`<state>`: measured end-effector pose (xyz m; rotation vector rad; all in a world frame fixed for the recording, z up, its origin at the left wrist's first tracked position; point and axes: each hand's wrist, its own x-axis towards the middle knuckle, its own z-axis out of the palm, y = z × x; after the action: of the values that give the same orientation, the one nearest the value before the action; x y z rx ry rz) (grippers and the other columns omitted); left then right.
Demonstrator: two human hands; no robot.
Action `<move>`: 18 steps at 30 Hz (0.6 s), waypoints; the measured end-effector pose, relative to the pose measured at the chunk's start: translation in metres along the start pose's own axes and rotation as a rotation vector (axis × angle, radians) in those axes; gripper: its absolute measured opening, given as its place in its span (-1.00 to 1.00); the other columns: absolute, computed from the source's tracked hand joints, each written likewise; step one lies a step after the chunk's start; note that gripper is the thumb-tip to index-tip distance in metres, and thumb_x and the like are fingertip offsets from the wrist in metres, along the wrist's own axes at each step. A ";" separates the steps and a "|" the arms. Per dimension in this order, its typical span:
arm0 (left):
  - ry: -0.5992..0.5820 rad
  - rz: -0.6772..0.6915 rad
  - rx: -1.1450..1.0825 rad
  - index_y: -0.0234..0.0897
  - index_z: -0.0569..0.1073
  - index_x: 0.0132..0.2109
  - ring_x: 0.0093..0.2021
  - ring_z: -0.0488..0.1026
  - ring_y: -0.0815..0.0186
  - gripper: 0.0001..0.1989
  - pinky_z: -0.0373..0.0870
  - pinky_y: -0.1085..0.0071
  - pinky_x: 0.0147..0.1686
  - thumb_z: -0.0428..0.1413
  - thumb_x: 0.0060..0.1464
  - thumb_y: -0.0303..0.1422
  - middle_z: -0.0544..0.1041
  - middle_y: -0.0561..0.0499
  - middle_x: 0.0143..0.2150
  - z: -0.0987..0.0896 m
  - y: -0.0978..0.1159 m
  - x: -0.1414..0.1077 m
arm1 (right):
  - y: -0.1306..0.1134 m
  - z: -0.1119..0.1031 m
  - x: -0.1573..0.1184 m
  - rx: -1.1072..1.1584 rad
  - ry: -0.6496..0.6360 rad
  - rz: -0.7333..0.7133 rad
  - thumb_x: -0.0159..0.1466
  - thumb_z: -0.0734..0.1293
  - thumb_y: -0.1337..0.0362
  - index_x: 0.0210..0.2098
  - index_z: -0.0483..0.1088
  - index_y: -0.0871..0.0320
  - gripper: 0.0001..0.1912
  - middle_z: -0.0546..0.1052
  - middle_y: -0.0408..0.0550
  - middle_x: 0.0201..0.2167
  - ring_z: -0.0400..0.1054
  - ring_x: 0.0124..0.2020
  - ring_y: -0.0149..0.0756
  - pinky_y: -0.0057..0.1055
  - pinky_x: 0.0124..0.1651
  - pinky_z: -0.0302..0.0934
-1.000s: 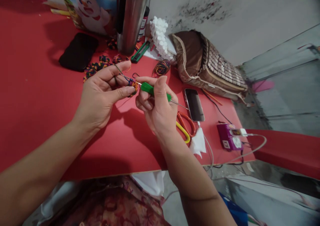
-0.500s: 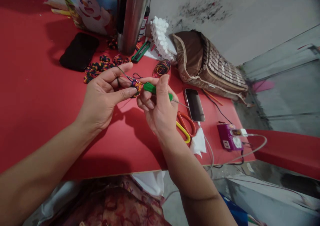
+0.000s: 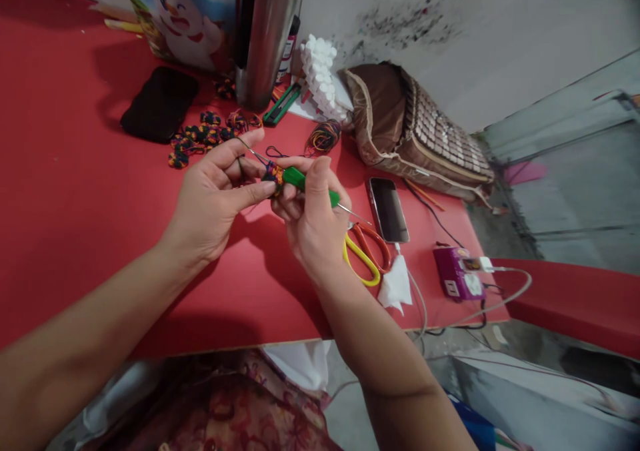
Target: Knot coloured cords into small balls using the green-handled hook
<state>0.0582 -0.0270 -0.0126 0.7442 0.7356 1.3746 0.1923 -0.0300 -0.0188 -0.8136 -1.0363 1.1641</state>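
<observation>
My left hand [image 3: 220, 191] pinches a small multicoloured crocheted piece [image 3: 273, 171] between thumb and fingers, with a dark yarn running over its raised index finger. My right hand [image 3: 317, 204] is closed around the green handle of a crochet hook [image 3: 294, 177]. The hook's tip is at the top of the piece, and its other thin metal end sticks out to the right. Behind my left hand, several crocheted pieces in dark, orange and purple yarn [image 3: 200, 134] lie on the red table [image 3: 65, 238]. A bundle of yarn [image 3: 324, 136] lies beyond my right hand.
At the back stand a metal flask [image 3: 267, 44] and a cartoon-printed box [image 3: 185, 18]. A black object [image 3: 160, 103] is at the left. On the right are scissors [image 3: 365, 258], a phone [image 3: 389, 209], a tissue [image 3: 397, 284], a purple box [image 3: 457, 274] with cables, and a brown cushion [image 3: 420, 128].
My right hand and the hook have shifted slightly left, closer to my left hand. More of the yellow scissor handle now shows.
</observation>
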 end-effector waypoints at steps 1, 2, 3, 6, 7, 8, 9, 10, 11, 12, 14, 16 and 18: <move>0.003 0.004 0.021 -0.06 0.76 -0.07 -0.26 0.61 0.32 -0.52 0.63 0.32 -0.12 0.48 -0.11 -0.66 0.62 0.15 -0.33 0.000 0.000 -0.001 | 0.001 -0.001 0.000 -0.039 -0.001 -0.024 0.46 0.38 -0.30 -0.27 0.64 0.01 -0.47 0.30 -0.30 -0.57 0.04 -0.65 -0.54 -0.46 -0.57 0.06; 0.012 0.012 0.047 -0.07 0.75 -0.08 -0.26 0.62 0.30 -0.53 0.62 0.30 -0.11 0.48 -0.10 -0.67 0.62 0.15 -0.34 0.001 0.000 -0.002 | 0.001 -0.003 0.000 -0.084 -0.005 -0.057 0.46 0.38 -0.30 -0.27 0.64 0.02 -0.47 0.31 -0.29 -0.57 0.08 -0.64 -0.53 -0.46 -0.57 0.08; 0.027 0.020 0.077 -0.07 0.74 -0.09 -0.26 0.61 0.31 -0.54 0.61 0.30 -0.11 0.47 -0.08 -0.67 0.61 0.16 -0.34 0.002 0.000 -0.003 | 0.001 -0.006 0.000 -0.135 -0.015 -0.101 0.46 0.39 -0.27 -0.27 0.64 0.03 -0.48 0.33 -0.29 -0.57 0.13 -0.63 -0.52 -0.46 -0.56 0.10; 0.078 0.029 0.165 -0.09 0.73 -0.08 -0.30 0.57 0.36 -0.55 0.59 0.36 -0.15 0.47 -0.06 -0.67 0.60 0.18 -0.37 0.006 0.002 -0.007 | 0.000 -0.015 0.001 -0.341 -0.061 -0.304 0.52 0.41 -0.12 -0.24 0.66 0.05 -0.59 0.50 -0.23 -0.48 0.37 -0.51 -0.49 -0.46 -0.42 0.32; 0.089 0.027 0.184 -0.10 0.73 -0.08 -0.31 0.57 0.37 -0.55 0.59 0.39 -0.16 0.47 -0.07 -0.67 0.62 0.18 -0.37 0.007 0.003 -0.008 | 0.000 -0.018 0.001 -0.423 -0.073 -0.380 0.55 0.39 -0.06 -0.21 0.66 0.05 -0.63 0.57 -0.20 -0.41 0.46 -0.43 -0.47 -0.44 -0.31 0.41; 0.096 0.026 0.190 -0.12 0.73 -0.08 -0.32 0.56 0.39 -0.56 0.59 0.41 -0.18 0.47 -0.08 -0.66 0.63 0.18 -0.37 0.008 0.003 -0.008 | 0.001 -0.020 0.001 -0.502 -0.079 -0.453 0.57 0.37 -0.01 -0.17 0.66 0.05 -0.66 0.63 -0.17 -0.33 0.53 -0.34 -0.43 -0.41 -0.19 0.48; 0.099 0.022 0.180 -0.14 0.72 -0.08 -0.33 0.57 0.39 -0.56 0.59 0.43 -0.19 0.46 -0.09 -0.66 0.64 0.17 -0.37 0.009 0.003 -0.008 | 0.002 -0.022 0.000 -0.567 -0.082 -0.525 0.59 0.35 0.03 -0.12 0.66 0.05 -0.69 0.67 -0.15 -0.26 0.58 -0.26 -0.40 -0.37 -0.10 0.51; 0.096 0.014 0.153 -0.16 0.72 -0.09 -0.33 0.58 0.39 -0.57 0.61 0.44 -0.19 0.45 -0.10 -0.67 0.65 0.17 -0.38 0.009 0.003 -0.008 | 0.003 -0.023 -0.001 -0.612 -0.079 -0.591 0.61 0.34 0.05 -0.08 0.65 0.05 -0.70 0.68 -0.13 -0.23 0.61 -0.21 -0.37 -0.34 -0.04 0.53; 0.090 0.002 0.112 -0.17 0.71 -0.10 -0.34 0.59 0.40 -0.56 0.62 0.45 -0.20 0.44 -0.12 -0.67 0.65 0.17 -0.39 0.009 0.003 -0.008 | 0.005 -0.023 -0.002 -0.638 -0.073 -0.643 0.62 0.32 0.06 -0.05 0.63 0.05 -0.71 0.68 -0.12 -0.21 0.61 -0.18 -0.35 -0.32 -0.03 0.53; 0.078 -0.017 0.067 -0.18 0.71 -0.10 -0.35 0.60 0.40 -0.56 0.63 0.46 -0.20 0.43 -0.14 -0.67 0.65 0.18 -0.40 0.009 0.003 -0.007 | 0.008 -0.022 -0.003 -0.644 -0.057 -0.678 0.63 0.29 0.05 -0.02 0.62 0.04 -0.70 0.68 -0.11 -0.21 0.62 -0.18 -0.33 -0.30 -0.03 0.54; 0.037 -0.064 -0.007 -0.16 0.72 -0.08 -0.36 0.62 0.41 -0.53 0.66 0.47 -0.19 0.43 -0.15 -0.67 0.63 0.21 -0.42 0.008 0.003 -0.006 | 0.014 -0.020 -0.005 -0.618 -0.012 -0.671 0.63 0.25 -0.01 0.02 0.60 0.02 -0.65 0.65 -0.10 -0.21 0.60 -0.21 -0.31 -0.28 -0.08 0.55; -0.015 -0.081 -0.044 -0.14 0.73 -0.05 -0.36 0.63 0.41 -0.51 0.67 0.47 -0.18 0.46 -0.14 -0.66 0.62 0.21 -0.43 0.007 0.004 -0.005 | 0.020 -0.017 -0.006 -0.554 0.035 -0.561 0.64 0.19 -0.10 0.02 0.59 0.01 -0.56 0.58 -0.12 -0.29 0.54 -0.34 -0.35 -0.33 -0.23 0.52; -0.056 -0.069 -0.049 -0.14 0.73 -0.02 -0.34 0.63 0.40 -0.49 0.67 0.45 -0.15 0.49 -0.13 -0.66 0.62 0.20 -0.40 0.004 0.005 -0.004 | 0.024 -0.016 -0.004 -0.461 0.050 -0.420 0.64 0.09 -0.18 0.01 0.58 0.03 -0.44 0.46 -0.18 -0.42 0.38 -0.53 -0.44 -0.42 -0.45 0.37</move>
<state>0.0588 -0.0314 -0.0060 0.7095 0.6756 1.2998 0.1990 -0.0283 -0.0471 -0.9169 -1.3800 0.5510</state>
